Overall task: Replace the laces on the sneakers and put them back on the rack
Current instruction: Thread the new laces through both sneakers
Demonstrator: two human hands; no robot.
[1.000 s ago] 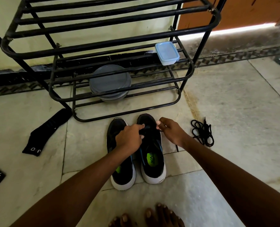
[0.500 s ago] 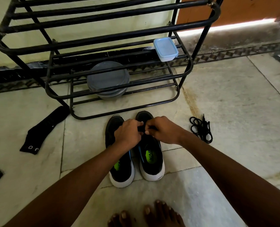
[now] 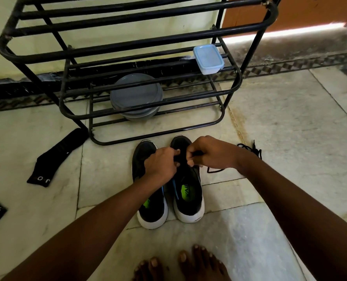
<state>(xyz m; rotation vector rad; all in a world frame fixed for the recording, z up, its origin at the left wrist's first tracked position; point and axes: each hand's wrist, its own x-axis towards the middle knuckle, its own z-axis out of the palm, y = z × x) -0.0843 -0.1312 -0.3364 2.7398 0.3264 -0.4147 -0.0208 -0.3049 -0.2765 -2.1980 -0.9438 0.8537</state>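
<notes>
1. The two black sneakers stand side by side on the floor (image 3: 290,138), toes towards the rack (image 3: 148,44) and just short of its bottom rail, white heels towards the person's bare feet (image 3: 203,264).
2. Both hands meet over the front part of the right-hand sneaker (image 3: 189,191), fingertips almost touching each other.
3. The left hand (image 3: 161,162) reaches across the left-hand sneaker (image 3: 145,149), its fingers curled onto the other sneaker's upper; whether it also pinches lace cannot be told, dark against dark.
4. The right hand (image 3: 211,154) has its fingers curled tight, pinching the black lace (image 3: 215,170), a strand of which trails out under the wrist onto the floor.
5. A bundle of spare laces (image 3: 251,149) lies on the floor just right of that wrist.
6. On the rack's lower shelves sit a blue-lidded box (image 3: 208,58) and a grey lidded bowl (image 3: 135,96).
7. A black strap (image 3: 57,157) lies on the floor, left of the sneakers.
</notes>
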